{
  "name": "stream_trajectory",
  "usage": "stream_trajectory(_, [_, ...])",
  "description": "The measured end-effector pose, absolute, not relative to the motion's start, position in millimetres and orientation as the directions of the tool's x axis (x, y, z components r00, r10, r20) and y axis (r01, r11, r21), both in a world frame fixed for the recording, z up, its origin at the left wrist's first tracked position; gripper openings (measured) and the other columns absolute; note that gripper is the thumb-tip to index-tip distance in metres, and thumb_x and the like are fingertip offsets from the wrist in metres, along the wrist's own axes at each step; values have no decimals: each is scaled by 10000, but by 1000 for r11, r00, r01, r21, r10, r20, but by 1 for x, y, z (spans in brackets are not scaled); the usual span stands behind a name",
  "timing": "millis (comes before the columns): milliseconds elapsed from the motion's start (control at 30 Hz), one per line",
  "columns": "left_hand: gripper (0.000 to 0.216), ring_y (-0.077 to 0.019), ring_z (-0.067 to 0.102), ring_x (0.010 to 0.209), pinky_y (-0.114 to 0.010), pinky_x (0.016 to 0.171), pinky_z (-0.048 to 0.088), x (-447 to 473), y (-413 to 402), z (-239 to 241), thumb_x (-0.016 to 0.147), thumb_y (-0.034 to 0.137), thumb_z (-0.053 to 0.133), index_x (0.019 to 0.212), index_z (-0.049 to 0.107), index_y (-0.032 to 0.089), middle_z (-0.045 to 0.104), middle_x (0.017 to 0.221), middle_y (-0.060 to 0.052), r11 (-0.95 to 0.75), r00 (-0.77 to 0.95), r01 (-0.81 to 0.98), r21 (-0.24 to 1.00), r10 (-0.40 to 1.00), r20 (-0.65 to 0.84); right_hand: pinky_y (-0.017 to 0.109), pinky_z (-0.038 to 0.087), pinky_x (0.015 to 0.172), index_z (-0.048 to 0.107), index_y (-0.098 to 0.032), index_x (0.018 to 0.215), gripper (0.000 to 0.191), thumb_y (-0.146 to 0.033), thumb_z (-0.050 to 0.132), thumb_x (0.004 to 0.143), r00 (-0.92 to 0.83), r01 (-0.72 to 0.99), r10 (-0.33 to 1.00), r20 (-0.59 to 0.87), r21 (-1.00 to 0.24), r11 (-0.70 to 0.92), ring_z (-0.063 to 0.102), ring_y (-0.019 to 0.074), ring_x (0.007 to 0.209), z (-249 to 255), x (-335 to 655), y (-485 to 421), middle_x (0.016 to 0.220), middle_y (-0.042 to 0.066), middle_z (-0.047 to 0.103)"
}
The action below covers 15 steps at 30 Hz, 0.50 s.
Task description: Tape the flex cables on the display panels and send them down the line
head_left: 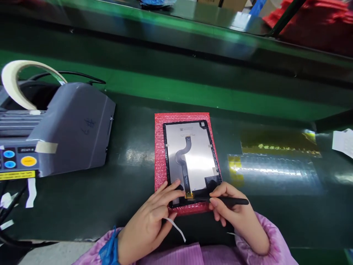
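A tablet screen assembly (pixel 201 162) lies face down on a red bubble-wrap bag (pixel 159 147), its silver back and black frame showing. A curved flex cable (pixel 186 173) runs down that back to a gold-coloured end near the lower edge. My left hand (pixel 154 209) rests with spread fingers on the screen's lower left, fingertips beside the cable end. From near its thumb hangs a thin white strip (pixel 178 230); whether it is gripped or stuck, I cannot tell. My right hand (pixel 228 206) pinches a slim black pen-like tool (pixel 238 201) over the lower right edge, tip towards the cable end.
A grey tape dispenser (pixel 79 129) with a tape roll (pixel 11 81) stands on the left. Right of the screen lie a yellowish film sheet (pixel 278 141) and a clear sheet (pixel 275 173). White paper (pixel 343 141) sits far right. A raised shelf (pixel 176 27) crosses the back.
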<state>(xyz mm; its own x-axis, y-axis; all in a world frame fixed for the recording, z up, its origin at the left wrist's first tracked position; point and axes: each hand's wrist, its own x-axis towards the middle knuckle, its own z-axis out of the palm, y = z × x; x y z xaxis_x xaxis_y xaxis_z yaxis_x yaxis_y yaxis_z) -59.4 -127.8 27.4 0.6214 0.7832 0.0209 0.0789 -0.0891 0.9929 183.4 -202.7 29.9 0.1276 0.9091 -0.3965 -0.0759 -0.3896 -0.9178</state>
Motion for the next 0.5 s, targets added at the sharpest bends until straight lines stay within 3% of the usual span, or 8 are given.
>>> stream_trajectory(267, [309, -361, 625, 1276, -656, 1194, 294, -57, -120, 29, 706, 15, 787, 664, 643, 285, 804, 1087, -45, 152, 573, -20, 988, 812, -113, 180, 437, 325, 656, -200, 855, 318, -500, 762, 863, 119, -79, 909, -399, -917, -392, 628, 132, 428, 23, 183, -204, 631, 30, 721])
stream_trajectory(400, [310, -355, 591, 1317, -663, 1211, 244, -59, -123, 25, 724, -10, 758, 690, 653, 279, 790, 1145, -54, 136, 603, 5, 991, 790, -112, 180, 455, 330, 661, -200, 861, 300, -482, 764, 867, 113, -80, 905, -410, -912, -403, 701, 167, 507, 23, 183, -205, 679, 43, 743])
stream_trajectory(500, [304, -350, 560, 1347, -655, 1211, 265, -61, -124, 20, 767, -34, 696, 735, 677, 267, 760, 1229, -76, 5, 655, 51, 999, 755, -38, 177, 454, 336, 660, -203, 862, 281, -467, 755, 880, 106, -77, 906, -409, -912, -403, 713, 172, 521, 24, 182, -205, 676, 41, 744])
